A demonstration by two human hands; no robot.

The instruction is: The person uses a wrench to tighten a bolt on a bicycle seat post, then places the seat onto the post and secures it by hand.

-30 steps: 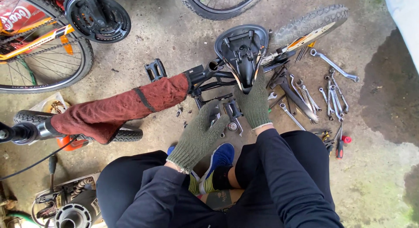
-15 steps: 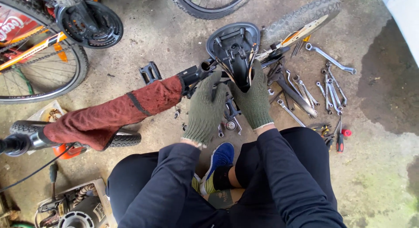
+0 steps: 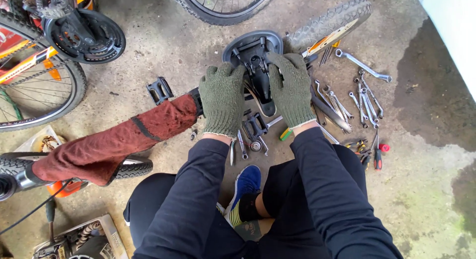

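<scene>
— What have you got under your hands there?

— You have an upturned bicycle saddle (image 3: 254, 65), underside up: a smooth dark plastic shell, rounded and wide at the end away from you, with black metal rails and a clamp down its middle. It sits on the rough concrete floor (image 3: 163, 46) just ahead of your knees.

— Which way does it run?

— Its long axis runs away from you and back. The broad rear points away from you, towards the knobby tyre (image 3: 329, 23); the narrow nose points back at you, ending between your wrists.

— And your hands?

— Both wear coarse green knitted gloves. Your left hand (image 3: 223, 98) lies palm down, fingers loosely curled, over the saddle's left edge and the black end of a bar wrapped in a rust-red rag (image 3: 119, 142) (whether it truly clasps anything, you cannot tell from here). Your right hand (image 3: 293, 88) drapes over the saddle's right edge, fingers bent over the rim; its grip is hidden too.

— What lies around?

— Slim steel spanners (image 3: 364, 98) are scattered to the right, shiny and flat. A red-handled screwdriver (image 3: 378, 157) lies nearer you. A blocky black pedal (image 3: 159, 90) sits to the left, and another pedal (image 3: 255, 126) lies just below the saddle's nose.
</scene>
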